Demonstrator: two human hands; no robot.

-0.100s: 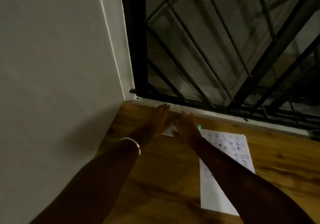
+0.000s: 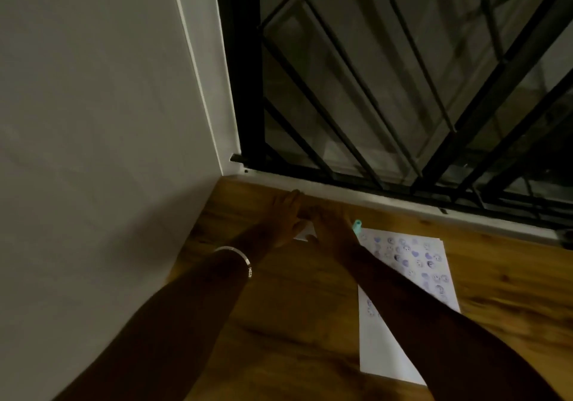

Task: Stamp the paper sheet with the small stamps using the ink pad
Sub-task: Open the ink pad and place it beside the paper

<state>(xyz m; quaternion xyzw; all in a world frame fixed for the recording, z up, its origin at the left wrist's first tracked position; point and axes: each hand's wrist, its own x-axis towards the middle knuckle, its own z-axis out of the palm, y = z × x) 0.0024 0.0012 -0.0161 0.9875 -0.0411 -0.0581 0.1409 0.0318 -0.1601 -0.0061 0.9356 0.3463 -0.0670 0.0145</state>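
Both hands are laid side by side over a small white object (image 2: 302,234) on the wooden floor (image 2: 294,307), near the window sill. The left hand (image 2: 286,217) is spread flat; the right hand (image 2: 330,227) is seen from behind, and its grasp cannot be told. A teal stamp (image 2: 357,225) is seen just beside the right hand, and the stamped paper sheet (image 2: 400,276) lies under the right forearm.

A home interior was suggested by a wooden floor (image 2: 279,323), a plain painted wall (image 2: 93,121) and a metal-grilled window (image 2: 403,90).
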